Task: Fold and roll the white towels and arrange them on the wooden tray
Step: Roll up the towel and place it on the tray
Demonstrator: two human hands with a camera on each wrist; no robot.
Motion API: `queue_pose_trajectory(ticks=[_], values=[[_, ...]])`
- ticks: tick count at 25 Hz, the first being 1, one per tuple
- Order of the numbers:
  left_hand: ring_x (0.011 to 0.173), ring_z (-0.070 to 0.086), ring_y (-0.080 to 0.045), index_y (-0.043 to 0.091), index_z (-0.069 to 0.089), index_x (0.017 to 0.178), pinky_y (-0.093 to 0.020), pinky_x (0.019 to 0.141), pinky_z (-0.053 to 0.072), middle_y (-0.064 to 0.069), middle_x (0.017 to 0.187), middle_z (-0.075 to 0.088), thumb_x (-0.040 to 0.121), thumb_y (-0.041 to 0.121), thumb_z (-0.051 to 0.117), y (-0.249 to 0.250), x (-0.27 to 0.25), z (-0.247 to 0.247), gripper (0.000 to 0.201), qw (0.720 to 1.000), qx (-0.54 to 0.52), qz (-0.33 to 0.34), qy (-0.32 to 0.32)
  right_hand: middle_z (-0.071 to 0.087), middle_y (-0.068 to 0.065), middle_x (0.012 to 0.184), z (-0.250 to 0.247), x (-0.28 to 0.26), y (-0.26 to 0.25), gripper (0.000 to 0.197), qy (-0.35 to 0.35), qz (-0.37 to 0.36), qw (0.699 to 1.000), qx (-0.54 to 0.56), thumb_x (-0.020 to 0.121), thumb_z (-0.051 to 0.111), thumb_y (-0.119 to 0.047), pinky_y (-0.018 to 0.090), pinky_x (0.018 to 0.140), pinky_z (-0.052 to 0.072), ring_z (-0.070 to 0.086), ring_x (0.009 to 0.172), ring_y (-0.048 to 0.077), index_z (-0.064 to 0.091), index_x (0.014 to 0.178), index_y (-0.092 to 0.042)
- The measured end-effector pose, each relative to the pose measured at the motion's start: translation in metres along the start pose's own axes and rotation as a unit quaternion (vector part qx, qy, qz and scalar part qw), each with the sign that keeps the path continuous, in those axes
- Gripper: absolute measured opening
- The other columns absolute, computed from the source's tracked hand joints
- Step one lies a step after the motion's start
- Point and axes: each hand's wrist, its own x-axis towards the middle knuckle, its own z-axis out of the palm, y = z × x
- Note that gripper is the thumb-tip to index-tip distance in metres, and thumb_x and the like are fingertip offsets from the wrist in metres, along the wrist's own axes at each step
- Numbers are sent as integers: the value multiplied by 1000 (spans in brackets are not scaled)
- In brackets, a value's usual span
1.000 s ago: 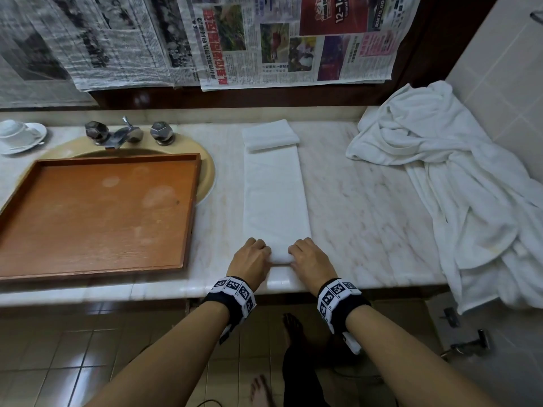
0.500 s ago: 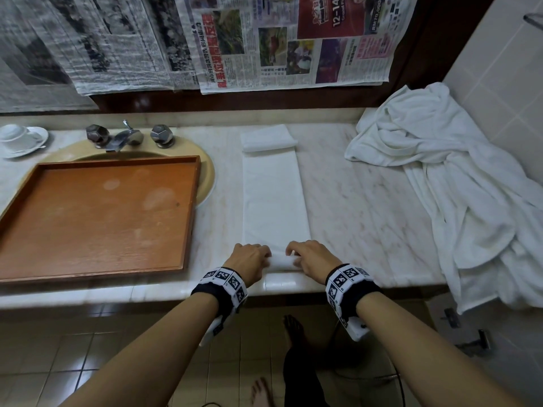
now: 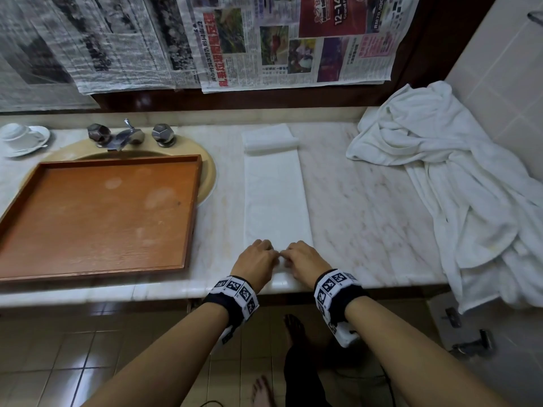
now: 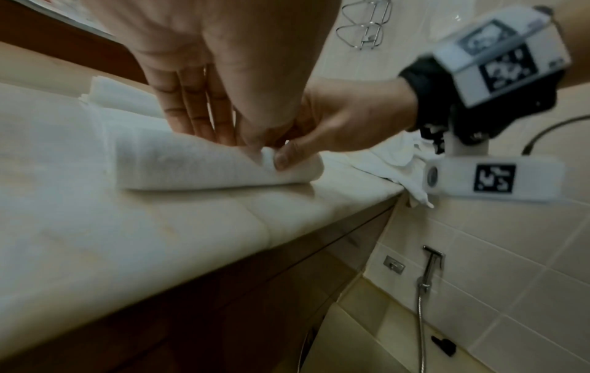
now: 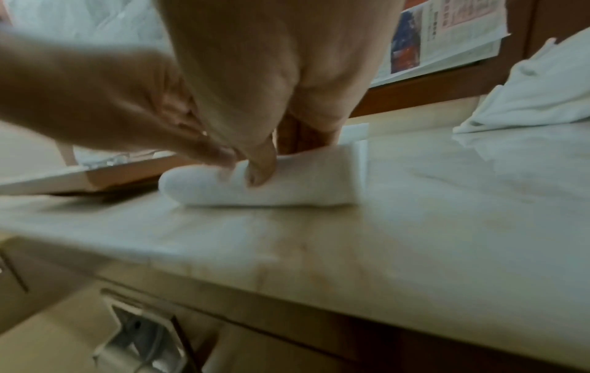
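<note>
Surface: a pale marble counter point(image 3: 361, 207) with faint pinkish veining, in a tiled bathroom; beige wall tiles at the right, brown floor tiles below. A dark wood-framed panel runs behind the counter's back edge, covered with taped newspaper sheets point(image 3: 288, 39).

Legible print: "12-14" in white on a red advertisement, with a price beginning "RM" beside it. Chinese headlines are present; the remaining text is too small to read.

Left end of the counter: a wooden tray point(image 3: 97, 218) lies over a beige sink point(image 3: 210, 171), its near edge close to the counter's front edge. A chrome faucet point(image 3: 126, 138) stands at the back edge; a white cup and saucer point(image 3: 22, 139) occupy the back-left corner.

Task item: a long folded white towel point(image 3: 276, 198) lies mid-counter, running from front to back, its near end rolled up at the front edge. A second folded towel point(image 3: 269, 138) sits at its far end. A crumpled white bathrobe point(image 3: 458, 183) covers the right end and hangs over the front edge.

Grip: left hand point(image 3: 255, 262) and right hand point(image 3: 305, 261) are side by side on the roll, both clasping it; the wrist views show thumbs tucked under it and fingers over its top. Marker-printed bands circle both wrists.
</note>
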Motion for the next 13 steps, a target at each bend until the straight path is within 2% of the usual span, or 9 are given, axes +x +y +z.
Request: queue_pose_trajectory(ticks=[2, 4, 6, 7, 9, 11, 12, 13], values=[[109, 51, -23, 13, 68, 113, -34, 79, 48, -5, 111, 60, 98, 17, 49, 0, -6, 5, 25, 1000, -13, 1, -8, 59, 7, 100, 1, 0, 0, 20, -11, -4, 1000, 11, 91, 53, -7, 30, 83, 42, 50, 100, 23, 68, 103, -11], [109, 50, -23, 13, 68, 112, -35, 77, 48, -4, 110, 60, 96, 14, 51, -3, -8, 8, 23, 1000, -6, 3, -11, 60, 7, 99, 8, -10, -4, 18, 54, -17, 998, -19, 85, 62, -5, 31, 80, 47, 52, 96, 23, 69, 101, -9], [107, 49, -23, 11, 68, 108, -32, 74, 46, -5, 107, 59, 95, 11, 51, -5, -2, 7, 21, 1000, 6, 1, -13, 62, 6, 95, 21, -21, -8, 31, 101, -35, 993, -50, 71, 77, -10, 33, 75, 54, 57, 89, 24, 68, 101, -8], [107, 48, -22, 11, 68, 106, -30, 74, 44, -5, 105, 59, 96, 10, 49, -4, 1, 4, 22, 1000, 12, -3, -17, 62, 5, 97, 27, -25, -11, 42, 108, -52, 991, -64, 67, 81, -15, 33, 77, 54, 57, 89, 23, 66, 105, -7], [107, 46, -21, 11, 67, 107, -28, 75, 42, -5, 106, 57, 96, 9, 46, 1, 6, 0, 24, 1000, 26, -4, -14, 61, 5, 100, 29, -27, -11, 53, 106, -69, 989, -78, 63, 83, -16, 31, 81, 53, 55, 91, 22, 63, 112, -6], [110, 47, -21, 11, 66, 111, -29, 76, 45, -4, 111, 56, 94, 5, 48, 5, 2, 0, 26, 1000, 12, -10, 9, 64, 4, 97, 23, -22, -8, 53, 121, -58, 988, -81, 58, 85, -10, 28, 76, 54, 58, 87, 21, 68, 107, -7], [109, 50, -22, 11, 65, 111, -30, 74, 47, -4, 112, 57, 90, 3, 53, 7, -2, 1, 26, 1000, 2, -9, 28, 65, 5, 97, 20, -19, -5, 50, 123, -49, 988, -78, 58, 84, -7, 28, 75, 55, 61, 88, 22, 70, 105, -7], [105, 54, -23, 11, 66, 107, -30, 69, 49, -4, 109, 58, 84, 2, 60, 7, -9, 2, 26, 999, -7, -3, 51, 66, 7, 102, 15, -16, -5, 45, 113, -40, 991, -56, 64, 80, -2, 30, 79, 55, 61, 93, 25, 69, 108, -6]])
